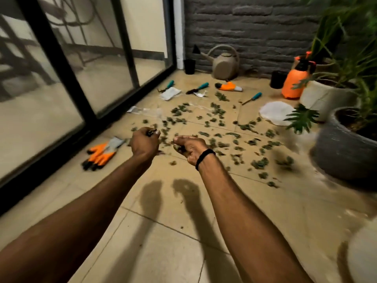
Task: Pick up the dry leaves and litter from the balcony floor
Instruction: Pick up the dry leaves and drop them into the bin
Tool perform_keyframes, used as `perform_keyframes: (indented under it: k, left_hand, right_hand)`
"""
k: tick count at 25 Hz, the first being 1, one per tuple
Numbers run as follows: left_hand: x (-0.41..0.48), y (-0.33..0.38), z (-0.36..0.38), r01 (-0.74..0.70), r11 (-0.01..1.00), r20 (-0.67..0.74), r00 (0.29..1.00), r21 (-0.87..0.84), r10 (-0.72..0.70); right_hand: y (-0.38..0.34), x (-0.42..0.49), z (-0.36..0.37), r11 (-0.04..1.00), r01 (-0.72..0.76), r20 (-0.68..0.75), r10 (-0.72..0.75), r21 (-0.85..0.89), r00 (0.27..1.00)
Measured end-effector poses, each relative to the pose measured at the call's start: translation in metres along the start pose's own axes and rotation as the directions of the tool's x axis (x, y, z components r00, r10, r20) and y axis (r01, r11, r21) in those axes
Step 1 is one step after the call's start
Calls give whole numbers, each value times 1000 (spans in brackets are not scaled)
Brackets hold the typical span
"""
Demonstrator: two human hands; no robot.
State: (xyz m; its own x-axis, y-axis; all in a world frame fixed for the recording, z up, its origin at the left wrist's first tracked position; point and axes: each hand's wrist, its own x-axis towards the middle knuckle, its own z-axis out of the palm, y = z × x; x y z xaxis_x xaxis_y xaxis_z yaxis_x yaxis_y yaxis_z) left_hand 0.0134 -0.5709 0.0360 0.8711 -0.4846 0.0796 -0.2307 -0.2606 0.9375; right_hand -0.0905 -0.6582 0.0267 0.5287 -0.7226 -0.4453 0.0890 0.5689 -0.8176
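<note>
Clenched around small handfuls, the left hand [144, 140] and right hand [190, 148] are gathering dry leaves [259, 163]. Most are lying across the floor's [163, 231] middle, so the next move is probably calling for somewhere to drop them.

Both arms stretched out front, left hand [144, 142] and right hand [189, 147] each curled round some dry leaves [180, 147].

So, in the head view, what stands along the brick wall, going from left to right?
Small black pot → beige watering can → second black pot → orange sprayer → white plant pot.
</note>
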Motion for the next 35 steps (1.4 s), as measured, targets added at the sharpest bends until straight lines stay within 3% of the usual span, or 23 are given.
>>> perform_keyframes:
  k: [3,12,17,22,25,28,31,35]
  left_hand:
    - [15,-26,-76,14,1000,-139,990,-9,-15]
    - [-5,-100,-206,169,882,-321,887,-440,-331]
    - [-14,-105,-294,70,794,-432,809,-603,-399]
    - [-27,-104,-386,-63,739,-564,691,-670,-453]
    - [-51,-109,-447,-163,728,-663,577,-666,-478]
    - [-94,-122,-516,-243,747,-763,412,-619,-498]
    - [-152,-133,-578,-270,820,-861,234,-504,-451]
    - [-254,-138,-641,-120,939,-946,-10,-321,-324]
  right_hand:
    - [22,2,65,999,-42,133,46,-32,990]
    - [100,-7,196,983,-108,419,163,-151,893]
    - [135,-39,292,960,-149,481,250,-237,841]
    - [149,-116,396,926,-154,621,349,-346,702]
    - [183,-169,450,864,-167,644,470,-474,604]
    - [229,-233,501,803,-157,659,569,-575,492]
    - [277,-305,541,754,-167,690,651,-635,317]
    - [338,-403,554,668,-147,670,741,-730,37]
